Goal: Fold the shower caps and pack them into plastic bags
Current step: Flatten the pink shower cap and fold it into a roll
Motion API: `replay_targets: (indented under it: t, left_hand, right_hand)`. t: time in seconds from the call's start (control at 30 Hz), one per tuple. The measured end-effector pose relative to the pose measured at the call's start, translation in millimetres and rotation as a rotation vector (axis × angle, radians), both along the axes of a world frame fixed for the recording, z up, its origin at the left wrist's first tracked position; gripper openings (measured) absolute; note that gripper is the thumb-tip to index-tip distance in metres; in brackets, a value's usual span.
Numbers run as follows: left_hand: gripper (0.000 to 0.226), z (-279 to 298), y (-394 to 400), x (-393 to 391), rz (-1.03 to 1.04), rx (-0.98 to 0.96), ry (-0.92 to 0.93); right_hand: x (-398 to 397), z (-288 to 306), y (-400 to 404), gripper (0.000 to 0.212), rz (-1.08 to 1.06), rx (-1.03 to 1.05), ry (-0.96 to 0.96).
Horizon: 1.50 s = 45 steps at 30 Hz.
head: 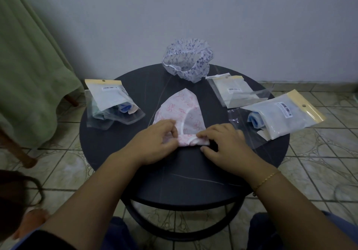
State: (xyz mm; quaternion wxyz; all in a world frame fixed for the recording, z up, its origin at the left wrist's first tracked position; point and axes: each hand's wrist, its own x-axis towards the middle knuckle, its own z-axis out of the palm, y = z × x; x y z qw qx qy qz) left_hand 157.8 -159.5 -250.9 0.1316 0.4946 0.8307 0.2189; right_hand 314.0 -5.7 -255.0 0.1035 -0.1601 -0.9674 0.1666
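In the middle of the frame, the left hand (162, 140) and right hand (226, 143) pinched the near edge of the pink shower cap (181, 110) with curled fingers, probably to roll it small on the tabletop (120, 143). Farther back lay three plastic bags, two filled, and one purple shower cap (187, 59) waiting.

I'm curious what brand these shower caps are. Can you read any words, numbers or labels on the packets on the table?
No text can be read.
Left plastic bag: white barcode sticker, print too small and blurred.
Far right plastic bag: barcode sticker, also unreadable.
Near right plastic bag: barcode sticker with tiny lines of print, unreadable.
Pink shower cap and purple shower cap: flower patterns only, no words.
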Motion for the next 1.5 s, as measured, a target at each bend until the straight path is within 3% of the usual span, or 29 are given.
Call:
replay_targets:
  t: [0.1,0.3,0.43,0.57,0.67,0.83,0.97,1.07,1.17,1.23,1.37,1.5]
  left_hand:
    - [0.042,-2,-2,2,0.007,0.002,0.006]
    - [0.033,-4,-1,-2,0.046,0.053,0.044]
    - [0.048,3,0,-2,0.042,0.063,0.015]
    - [0.053,8,1,-2,0.065,0.037,0.028]
    - [0.036,7,0,-2,0.146,0.104,0.013]
    - [0.017,5,3,-3,0.181,0.168,0.025]
    - [0.012,1,6,-3,0.159,0.144,0.129]
    - [0.015,-6,8,-5,0.174,0.17,0.209]
    - [0.016,-11,11,-1,0.131,0.274,0.39]
    - [0.023,-13,15,1,0.05,0.313,0.432]
    - [0.034,-20,19,2,0.074,0.122,0.232]
    - [0.036,-18,18,0,0.105,0.02,0.138]
  right_hand:
    - [1,3,2,0.039,-0.008,-0.05,0.038]
    - [0,4,3,0.033,-0.004,-0.071,0.049]
    - [-1,5,4,0.018,0.005,-0.085,0.038]
    - [-1,7,6,0.014,-0.022,-0.335,0.044]
    - [-3,9,5,0.011,-0.119,-0.498,0.11]
    - [-11,6,0,0.014,-0.257,-0.545,0.152]
    - [-16,-1,-4,0.015,-0.316,-0.434,0.168]
    - [-17,-6,-10,0.017,-0.329,-0.179,0.205]
    - [-17,-10,-17,0.022,-0.189,0.132,0.319]
    - [-19,-11,-21,0.034,-0.12,0.213,0.271]
    - [-17,-6,-26,0.06,-0.054,0.146,0.003]
    - [-12,-5,-23,0.052,-0.024,0.089,-0.126]
